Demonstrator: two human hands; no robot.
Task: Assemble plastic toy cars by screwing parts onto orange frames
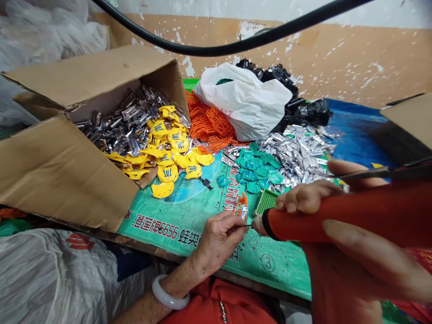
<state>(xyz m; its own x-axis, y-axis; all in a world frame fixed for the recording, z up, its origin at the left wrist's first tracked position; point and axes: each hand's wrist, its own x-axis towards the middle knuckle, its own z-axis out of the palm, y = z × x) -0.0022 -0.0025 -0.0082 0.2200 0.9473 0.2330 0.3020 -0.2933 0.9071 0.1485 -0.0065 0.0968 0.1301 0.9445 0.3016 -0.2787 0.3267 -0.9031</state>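
My right hand [371, 256] is wrapped around a red electric screwdriver [297, 220], which lies almost level and points left. Its thin dark bit [249, 225] reaches the fingertips of my left hand [216, 236]. Those fingers are pinched together at the bit's end; whatever small thing they hold there is hidden. Just behind the left fingertips lies an orange plastic piece [240, 204] with a shiny metal part on it. A small green mesh basket [266, 202] stands beside the screwdriver's nose.
A cardboard box [101, 81] on the left spills metal parts [128, 121] and yellow plastic pieces [168, 139]. Behind are orange lattice pieces [209, 121], a white bag [246, 99] and black parts [307, 110]. Teal pieces [256, 166] adjoin silvery parts [297, 153]. A black cable [216, 49] hangs across.
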